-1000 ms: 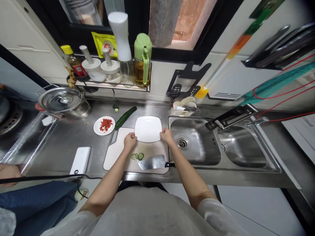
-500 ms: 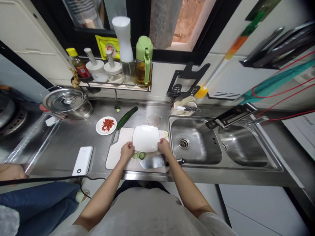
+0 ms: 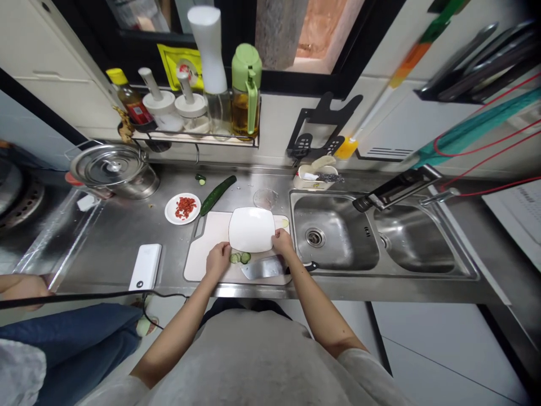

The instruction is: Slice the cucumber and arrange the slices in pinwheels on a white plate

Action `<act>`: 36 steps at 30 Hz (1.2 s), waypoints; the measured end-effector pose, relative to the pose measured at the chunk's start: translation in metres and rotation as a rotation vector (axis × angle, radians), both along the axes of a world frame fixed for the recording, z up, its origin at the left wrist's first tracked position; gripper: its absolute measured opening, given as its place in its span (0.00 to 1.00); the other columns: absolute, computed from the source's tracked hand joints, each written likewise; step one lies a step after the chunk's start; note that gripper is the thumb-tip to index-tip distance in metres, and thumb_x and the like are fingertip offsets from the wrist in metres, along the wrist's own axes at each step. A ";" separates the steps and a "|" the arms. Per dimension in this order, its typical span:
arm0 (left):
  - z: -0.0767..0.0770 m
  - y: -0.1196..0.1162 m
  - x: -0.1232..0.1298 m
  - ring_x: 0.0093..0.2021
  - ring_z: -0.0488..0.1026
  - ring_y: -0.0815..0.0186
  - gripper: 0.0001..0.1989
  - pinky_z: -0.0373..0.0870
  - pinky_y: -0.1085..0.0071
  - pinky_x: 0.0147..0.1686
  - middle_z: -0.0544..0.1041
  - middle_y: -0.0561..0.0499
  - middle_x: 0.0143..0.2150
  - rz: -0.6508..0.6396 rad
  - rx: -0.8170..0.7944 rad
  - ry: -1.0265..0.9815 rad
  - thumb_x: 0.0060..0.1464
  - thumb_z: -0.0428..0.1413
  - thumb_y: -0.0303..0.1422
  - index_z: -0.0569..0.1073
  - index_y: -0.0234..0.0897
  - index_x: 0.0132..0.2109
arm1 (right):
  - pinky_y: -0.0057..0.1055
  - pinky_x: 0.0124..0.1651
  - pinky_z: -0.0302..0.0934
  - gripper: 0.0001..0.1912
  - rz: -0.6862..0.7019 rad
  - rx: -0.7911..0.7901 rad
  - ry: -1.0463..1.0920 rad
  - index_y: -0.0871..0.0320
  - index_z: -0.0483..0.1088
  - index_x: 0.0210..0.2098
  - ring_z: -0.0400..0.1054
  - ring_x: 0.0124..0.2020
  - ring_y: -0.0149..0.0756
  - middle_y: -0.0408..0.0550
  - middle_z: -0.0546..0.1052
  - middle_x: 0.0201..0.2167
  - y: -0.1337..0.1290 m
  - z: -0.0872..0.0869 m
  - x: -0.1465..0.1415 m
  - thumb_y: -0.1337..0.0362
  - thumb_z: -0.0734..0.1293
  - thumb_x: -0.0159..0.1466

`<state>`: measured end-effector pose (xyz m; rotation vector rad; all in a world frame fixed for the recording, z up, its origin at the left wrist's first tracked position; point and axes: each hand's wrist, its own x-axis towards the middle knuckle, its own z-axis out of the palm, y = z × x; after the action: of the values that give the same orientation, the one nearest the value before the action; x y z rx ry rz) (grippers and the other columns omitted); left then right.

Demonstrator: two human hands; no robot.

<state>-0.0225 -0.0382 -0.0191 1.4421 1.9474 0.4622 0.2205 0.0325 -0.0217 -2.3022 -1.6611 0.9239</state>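
Observation:
A white plate (image 3: 252,229) lies over the upper part of the pale cutting board (image 3: 203,254). My left hand (image 3: 218,259) is closed at the plate's lower left edge, and my right hand (image 3: 282,242) pinches its right edge. Several cucumber slices (image 3: 240,258) are on the board just below the plate, beside my left hand. A cleaver (image 3: 265,268) rests flat on the board, its black handle under my right forearm. One pale slice (image 3: 285,223) sits at the board's upper right corner. A whole cucumber (image 3: 218,194) lies behind the board.
A small plate of chopped red pieces (image 3: 185,208), a cucumber end (image 3: 200,179) and a white power bank (image 3: 146,267) are left of the board. A steel pot (image 3: 139,180) stands farther left. The double sink (image 3: 338,242) is right. Another person's hand (image 3: 29,288) shows at far left.
The camera view has shifted slightly, so the counter appears higher. Both hands remain at the white plate's edges, with no other clear change.

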 end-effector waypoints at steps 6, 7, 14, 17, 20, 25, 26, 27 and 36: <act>0.008 -0.027 0.007 0.49 0.70 0.59 0.12 0.64 0.68 0.45 0.75 0.45 0.45 -0.158 0.016 0.173 0.54 0.56 0.38 0.74 0.40 0.45 | 0.28 0.38 0.56 0.17 0.015 -0.002 -0.046 0.59 0.69 0.47 0.68 0.37 0.38 0.49 0.75 0.35 -0.006 0.014 -0.002 0.69 0.61 0.58; 0.009 -0.029 0.007 0.49 0.70 0.59 0.11 0.64 0.68 0.45 0.75 0.46 0.45 -0.159 0.019 0.179 0.54 0.56 0.37 0.74 0.40 0.44 | 0.29 0.40 0.57 0.19 0.017 0.032 -0.056 0.59 0.68 0.50 0.68 0.39 0.39 0.50 0.75 0.37 -0.009 0.019 -0.003 0.69 0.61 0.59; 0.010 -0.032 0.007 0.34 0.72 0.66 0.05 0.64 0.72 0.35 0.75 0.53 0.31 0.020 -0.025 -0.108 0.52 0.57 0.36 0.73 0.40 0.36 | 0.35 0.49 0.57 0.15 0.195 0.333 0.058 0.59 0.69 0.47 0.64 0.45 0.42 0.53 0.73 0.41 -0.042 0.041 -0.030 0.66 0.58 0.63; 0.014 -0.030 0.008 0.29 0.70 0.69 0.10 0.66 0.73 0.33 0.75 0.53 0.28 0.110 0.015 -0.438 0.48 0.59 0.38 0.73 0.37 0.35 | 0.32 0.45 0.59 0.12 0.321 0.300 0.243 0.57 0.70 0.44 0.65 0.38 0.37 0.47 0.74 0.35 -0.057 0.042 -0.044 0.66 0.60 0.63; 0.023 -0.025 0.011 0.29 0.70 0.70 0.13 0.68 0.73 0.33 0.75 0.51 0.29 0.110 0.059 -0.676 0.45 0.61 0.39 0.72 0.35 0.35 | 0.30 0.41 0.59 0.10 0.449 0.241 0.386 0.55 0.71 0.43 0.66 0.35 0.33 0.44 0.74 0.33 -0.066 0.044 -0.055 0.64 0.63 0.62; 0.043 -0.017 0.015 0.30 0.71 0.70 0.20 0.68 0.73 0.32 0.74 0.51 0.28 0.126 0.027 -0.716 0.43 0.62 0.47 0.71 0.35 0.36 | 0.28 0.39 0.58 0.05 0.471 0.255 0.427 0.56 0.71 0.35 0.65 0.33 0.32 0.43 0.73 0.30 -0.067 0.056 -0.062 0.63 0.63 0.63; 0.046 -0.016 0.015 0.28 0.70 0.70 0.21 0.66 0.74 0.30 0.73 0.52 0.27 0.152 -0.002 -0.700 0.43 0.61 0.49 0.71 0.35 0.35 | 0.29 0.39 0.57 0.05 0.462 0.278 0.429 0.57 0.71 0.34 0.65 0.33 0.32 0.43 0.73 0.30 -0.066 0.058 -0.061 0.64 0.63 0.64; 0.049 -0.015 0.015 0.26 0.68 0.71 0.22 0.64 0.75 0.27 0.72 0.53 0.25 0.175 -0.051 -0.697 0.44 0.60 0.51 0.71 0.35 0.34 | 0.29 0.40 0.57 0.05 0.461 0.307 0.429 0.57 0.71 0.34 0.65 0.33 0.32 0.43 0.73 0.30 -0.065 0.061 -0.061 0.64 0.63 0.64; 0.064 -0.005 0.015 0.20 0.61 0.77 0.22 0.44 0.79 0.18 0.71 0.53 0.25 0.253 -0.513 -1.094 0.42 0.63 0.49 0.74 0.32 0.34 | 0.34 0.45 0.56 0.07 0.601 0.505 0.407 0.56 0.72 0.38 0.65 0.37 0.36 0.48 0.75 0.35 -0.061 0.069 -0.050 0.63 0.62 0.66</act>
<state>-0.0073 -0.0436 0.0448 0.4152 1.1864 0.6245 0.1702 -0.0284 0.0473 -1.2173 -2.1074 0.8517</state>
